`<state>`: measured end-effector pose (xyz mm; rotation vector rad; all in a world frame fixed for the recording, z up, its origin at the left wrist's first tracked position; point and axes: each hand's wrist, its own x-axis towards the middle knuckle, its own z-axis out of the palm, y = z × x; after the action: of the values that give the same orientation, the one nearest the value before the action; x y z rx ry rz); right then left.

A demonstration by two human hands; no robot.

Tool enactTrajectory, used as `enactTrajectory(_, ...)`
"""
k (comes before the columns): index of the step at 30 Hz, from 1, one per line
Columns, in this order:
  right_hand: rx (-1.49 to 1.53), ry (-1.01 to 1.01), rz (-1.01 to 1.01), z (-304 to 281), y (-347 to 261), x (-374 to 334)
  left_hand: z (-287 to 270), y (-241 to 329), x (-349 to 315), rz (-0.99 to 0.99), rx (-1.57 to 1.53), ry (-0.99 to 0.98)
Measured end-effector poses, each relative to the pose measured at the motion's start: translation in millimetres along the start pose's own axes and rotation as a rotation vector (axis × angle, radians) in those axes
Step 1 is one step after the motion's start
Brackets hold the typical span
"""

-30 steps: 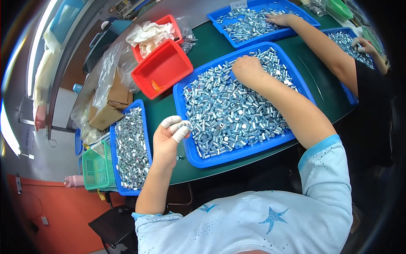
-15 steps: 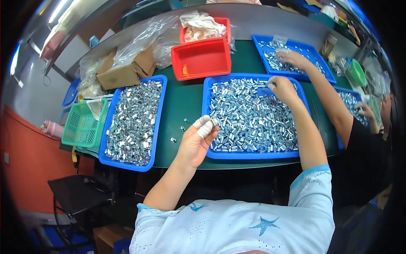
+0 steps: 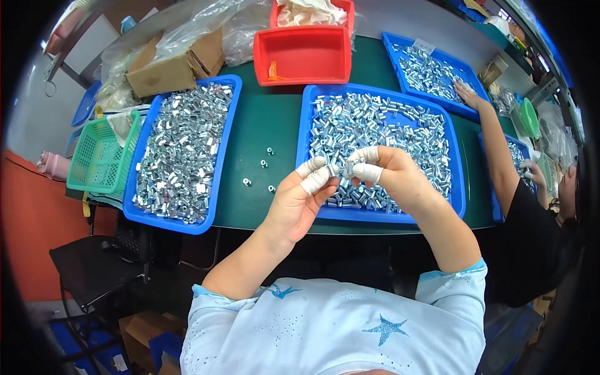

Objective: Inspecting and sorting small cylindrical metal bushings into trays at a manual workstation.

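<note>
Currently gripping small metal sleeves (image 3: pixel 332 169) in the left hand (image 3: pixel 295 199), with thumb and fingers closed to a pinch and white finger covers (image 3: pixel 314 181) on the tips; cannot tell how many. Pinching likewise in the right hand (image 3: pixel 403 178), seemingly on another metal piece (image 3: pixel 349 167), with fingertips drawn close together and covered in white too. Held nearly tip to tip, with just a narrow gap between the hands, above the near left part of the middle blue tray (image 3: pixel 387 217). Tilted in the left grip, to judge by the little visible, with long axis leaning from upper left to lower right; closer to upright in the right grip. Cannot tell which end points away. Can see like pieces heaped in that tray, with long axes lying every which way. Can also see four loose sleeves (image 3: pixel 264 164) on the green table (image 3: pixel 247 134), well apart from the hands' grip, between the middle tray and a left-hand blue tray (image 3: pixel 221 156) full of shiny metal parts. Can make out, farther off, a red bin (image 3: pixel 303 56) beyond the middle of the table, a green basket (image 3: pixel 94 181) at far left, and a co-worker's hand (image 3: pixel 467 94) reaching into a far blue tray (image 3: pixel 437 103) on the right.
</note>
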<state>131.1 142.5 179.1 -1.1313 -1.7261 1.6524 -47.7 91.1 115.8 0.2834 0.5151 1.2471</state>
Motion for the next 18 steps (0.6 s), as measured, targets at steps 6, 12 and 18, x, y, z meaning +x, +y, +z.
enactTrajectory(6,0.01,0.046,-0.029,19.2,28.5,-17.3,-2.9,-28.2,-11.0,0.3,0.354,0.015)
enactTrajectory(12,-0.48,0.183,-0.28,38.1,33.2,-53.8,-17.3,-52.5,-30.4,0.48,0.505,-0.044)
enactTrajectory(18,-0.373,0.295,-0.339,56.7,70.2,-81.0,-36.4,-61.7,-49.0,0.391,0.735,-0.131)
